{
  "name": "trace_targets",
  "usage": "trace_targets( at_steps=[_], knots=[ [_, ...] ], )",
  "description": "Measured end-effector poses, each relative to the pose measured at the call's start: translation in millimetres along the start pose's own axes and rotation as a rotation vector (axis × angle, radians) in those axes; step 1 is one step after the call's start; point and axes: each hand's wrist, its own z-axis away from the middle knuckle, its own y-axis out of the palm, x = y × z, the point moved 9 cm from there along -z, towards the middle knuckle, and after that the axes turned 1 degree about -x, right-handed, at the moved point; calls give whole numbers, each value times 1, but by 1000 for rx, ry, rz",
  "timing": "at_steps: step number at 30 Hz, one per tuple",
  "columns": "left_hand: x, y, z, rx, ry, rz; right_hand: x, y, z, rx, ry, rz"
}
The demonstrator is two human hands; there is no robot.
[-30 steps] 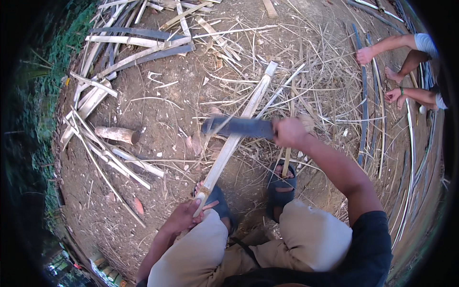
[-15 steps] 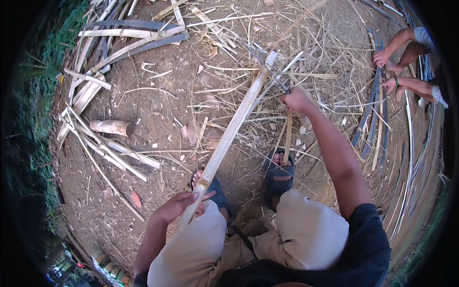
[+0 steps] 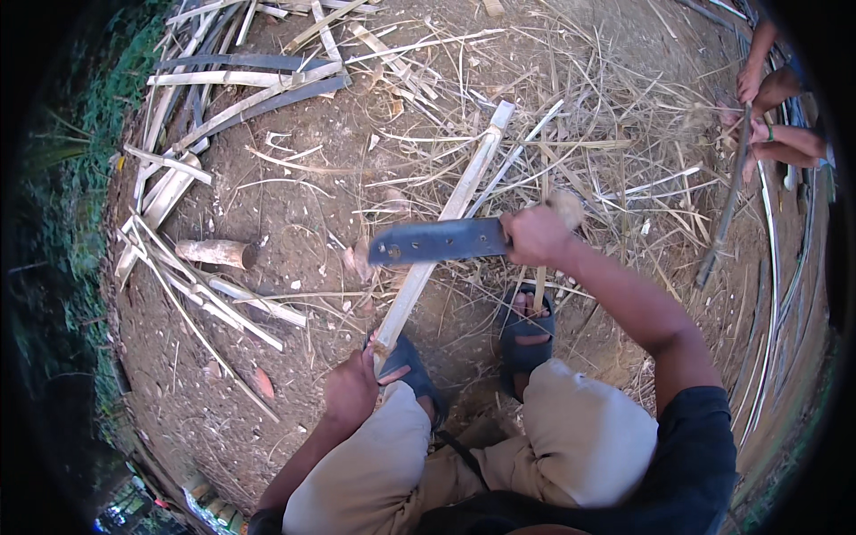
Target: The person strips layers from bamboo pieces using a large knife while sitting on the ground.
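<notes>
My left hand [image 3: 350, 389] is closed on the near end of a long, pale split bamboo strip [image 3: 466, 193], beside my left sandal. The strip slants away to the upper right, its far end among thin shavings. In my right hand [image 3: 538, 236] is a broad machete [image 3: 444, 240], gripped by its handle; the wooden butt shows beyond my fist. Its dark, flat blade points left and lies across the middle of the strip in view, hiding part of it. Whether the edge touches the bamboo I cannot tell.
Shavings [image 3: 615, 174] litter the dirt ahead and to the right. Split bamboo pieces [image 3: 223, 308] and a short log [image 3: 214, 253] lie at the left. My sandalled feet stand near the strip. At the far right, another person's hands [image 3: 751, 82] hold a dark strip [image 3: 733, 201].
The machete has come back from the strip's far end toward me, its blade now crossing the strip pointing left. My left hand has turned on the near end. The other person has raised a dark strip.
</notes>
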Motion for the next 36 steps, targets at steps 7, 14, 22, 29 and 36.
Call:
trace_targets(
  at_steps=[7, 14, 22, 29, 36],
  knots=[
    [1, 8, -10, -42, 42, -146, -160, 11, -24, -261, 593, -318],
    [13, 6, -1, 10, -33, -99, -66, 13, -5, -171, 399, -307],
    [11, 12, 3, 37, -25, -113, -151, 0, -4, -149, 564, -232],
    [18, 21, 2, -37, 7, -84, -132, 17, -3, -75, 581, -503],
    [40, 19, 19, 39, -67, -115, -32, 19, 0, -59, -83, 193]
  ],
)
